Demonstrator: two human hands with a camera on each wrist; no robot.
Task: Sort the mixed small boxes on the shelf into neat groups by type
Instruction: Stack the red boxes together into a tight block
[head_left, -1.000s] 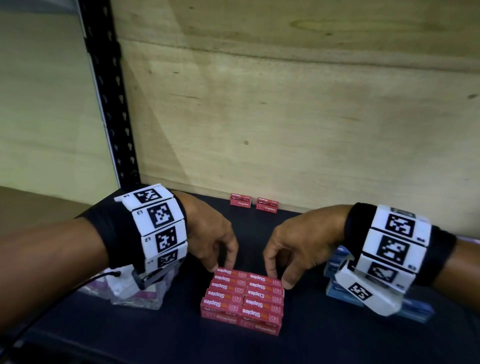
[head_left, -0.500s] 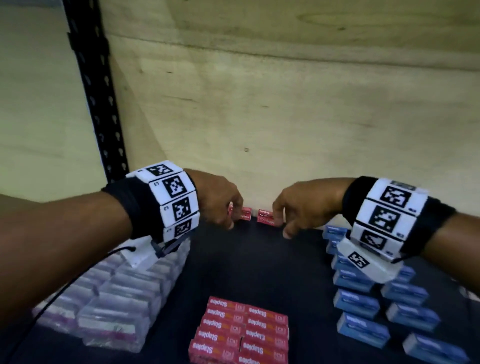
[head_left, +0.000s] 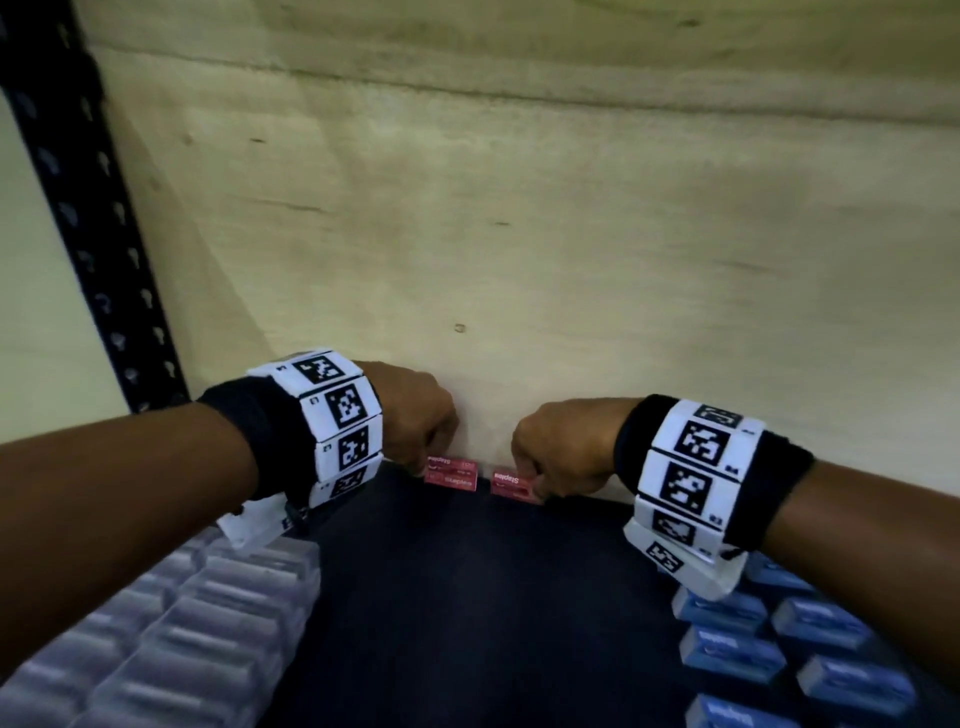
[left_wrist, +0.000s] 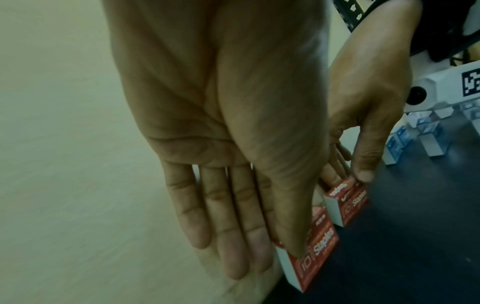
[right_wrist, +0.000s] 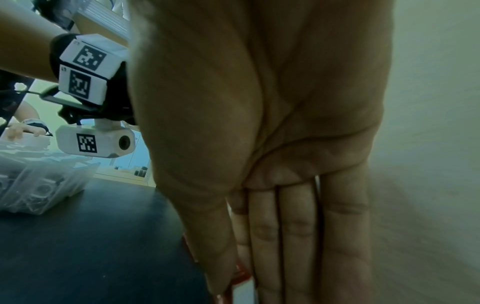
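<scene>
Two small red Staples boxes stand side by side against the back wall of the dark shelf (head_left: 467, 597). My left hand (head_left: 423, 467) pinches the left red box (head_left: 451, 474). In the left wrist view its thumb lies on the front of that box (left_wrist: 320, 253) and its straight fingers (left_wrist: 233, 236) reach behind it. My right hand (head_left: 535, 483) pinches the right red box (head_left: 511, 482) between thumb and fingers. That box is also visible in the left wrist view (left_wrist: 348, 202) and as a sliver in the right wrist view (right_wrist: 241, 275).
Several clear plastic boxes (head_left: 182, 639) are grouped at the front left, and several blue boxes (head_left: 779, 649) at the right. A plywood wall (head_left: 519, 260) closes the back. A black slotted upright (head_left: 104, 260) stands at the left.
Both hands left the stack of red boxes at the front, reached to the back wall and took hold of the two red boxes there. The stack is now out of view.
</scene>
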